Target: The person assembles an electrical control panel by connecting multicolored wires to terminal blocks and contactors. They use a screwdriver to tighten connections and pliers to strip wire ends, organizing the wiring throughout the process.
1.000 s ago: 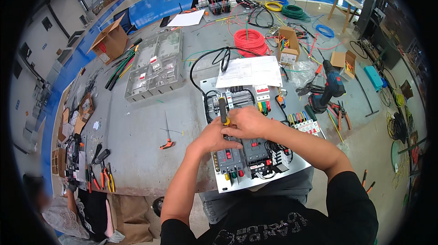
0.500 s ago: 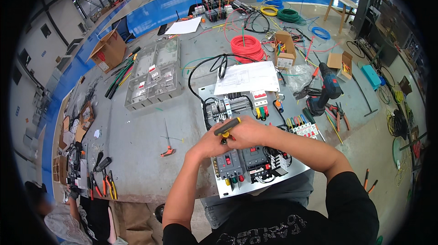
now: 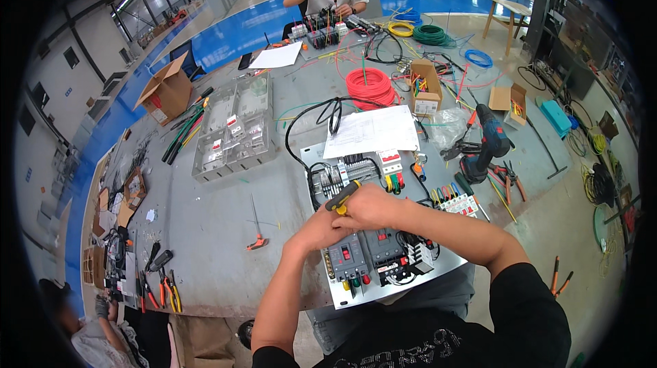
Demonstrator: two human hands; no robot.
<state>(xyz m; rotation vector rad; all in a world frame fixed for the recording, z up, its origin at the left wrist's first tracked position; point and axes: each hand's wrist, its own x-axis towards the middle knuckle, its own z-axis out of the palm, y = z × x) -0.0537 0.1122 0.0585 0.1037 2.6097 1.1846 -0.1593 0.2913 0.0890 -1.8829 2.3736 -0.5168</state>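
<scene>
From where I stand, the metal mounting plate (image 3: 380, 292) lies at the near edge of the counter (image 3: 205, 238), carrying two dark breakers, one left (image 3: 340, 265) and one right (image 3: 380, 249). Over the plate's middle, the person's right hand (image 3: 370, 208) is curled around a yellow-and-black tool handle (image 3: 344, 196). The left hand (image 3: 323, 227) is close against it above the plate, its fingertips hidden; I can't tell what they pinch. Paper sheets (image 3: 373, 131) overlap the plate's far edge, an orange-handled driver (image 3: 257, 242) lies left of it, and a cordless drill (image 3: 492, 136) stands to its right.
</scene>
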